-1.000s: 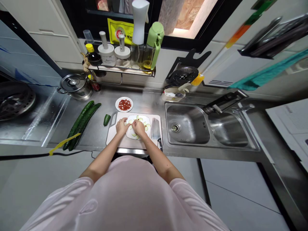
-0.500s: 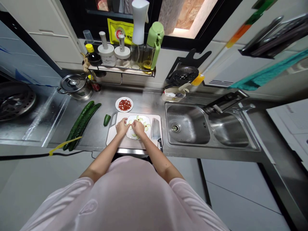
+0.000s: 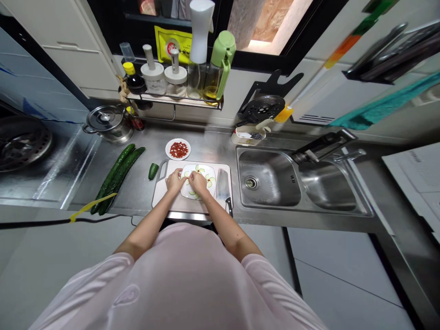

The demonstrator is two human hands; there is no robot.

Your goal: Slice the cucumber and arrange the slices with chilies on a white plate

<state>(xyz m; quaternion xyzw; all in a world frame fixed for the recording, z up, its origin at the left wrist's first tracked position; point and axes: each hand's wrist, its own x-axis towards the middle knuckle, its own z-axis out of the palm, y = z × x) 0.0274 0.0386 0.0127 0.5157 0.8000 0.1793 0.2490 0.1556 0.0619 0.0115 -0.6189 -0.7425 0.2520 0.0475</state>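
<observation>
My left hand (image 3: pixel 174 180) and my right hand (image 3: pixel 197 182) meet over the left part of a white plate (image 3: pixel 207 196). The fingertips of both are pinched close together; whatever sits between them is too small to make out. Thin pale-green cucumber slices (image 3: pixel 211 181) lie on the plate in flower-like groups, with small red bits in the middle of some. Under the plate is a cutting board (image 3: pixel 161 196). A cleaver (image 3: pixel 223 184) rests on the board's right side, its black handle toward me. Behind the board stands a small white dish (image 3: pixel 167 151) of dried red berries (image 3: pixel 179 150).
Two long cucumbers (image 3: pixel 118 176) and a cucumber stub (image 3: pixel 153 171) lie left of the board. A lidded steel pot (image 3: pixel 109 126) stands at the back left. To the right is a double sink (image 3: pixel 268 176). Bottles and jars fill a wall shelf (image 3: pixel 175 98).
The view shifts very slightly. Both hands stay pinched at the same spot over the plate, and nothing else visibly moves.
</observation>
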